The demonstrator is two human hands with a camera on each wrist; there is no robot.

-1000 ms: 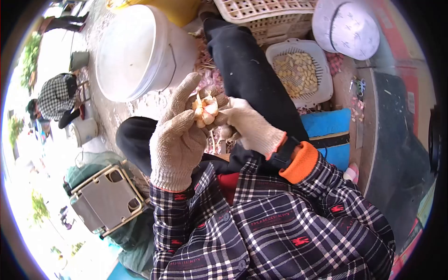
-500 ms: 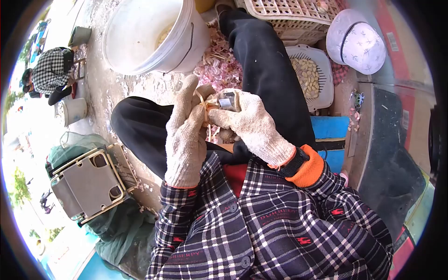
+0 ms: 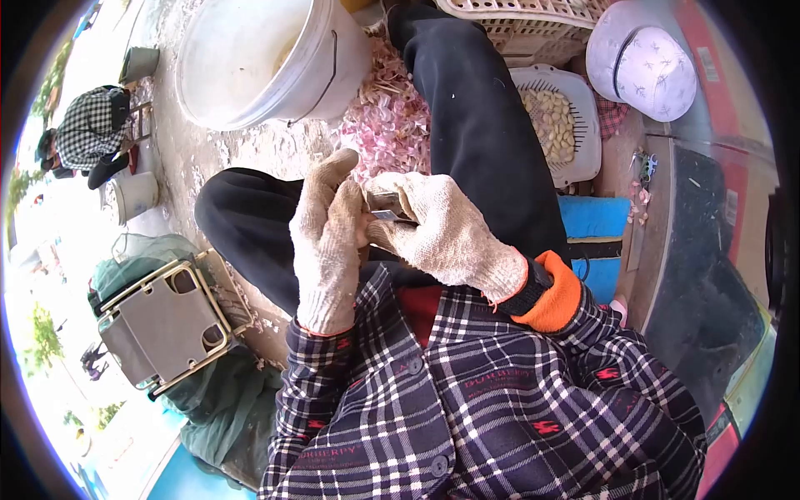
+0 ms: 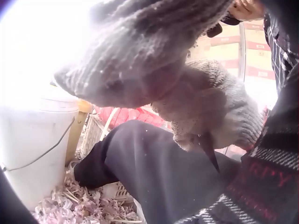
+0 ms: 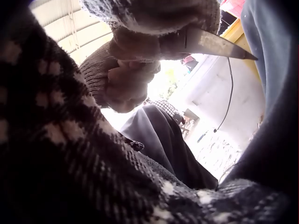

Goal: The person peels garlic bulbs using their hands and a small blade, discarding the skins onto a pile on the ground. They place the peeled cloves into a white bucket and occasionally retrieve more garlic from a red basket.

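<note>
In the head view my gloved left hand [image 3: 325, 242] is upright with its fingers bent around a garlic bulb, now almost wholly hidden between the gloves. My gloved right hand [image 3: 454, 229] meets it from the right, curled round a small knife; a bit of shiny metal [image 3: 387, 215] shows at its fingers. The pointed blade [image 5: 219, 46] sticks out beyond the right hand [image 5: 163, 14] in the right wrist view, with the left hand [image 5: 124, 84] just behind. In the left wrist view the blade [image 4: 209, 149] points down below the right hand [image 4: 219, 107].
A white bucket [image 3: 250, 62] stands beyond the left knee, pink garlic skins [image 3: 383, 125] beside it. On the right are a white basket of peeled cloves [image 3: 547, 125], a slatted crate [image 3: 533, 33] and a white hat [image 3: 654, 71]. A folding chair [image 3: 167, 321] stands left; a person sits farther off.
My right hand has come over against the left hand and covers the bulb, which was in plain view a second ago. The head view has shifted, showing more of the skins.
</note>
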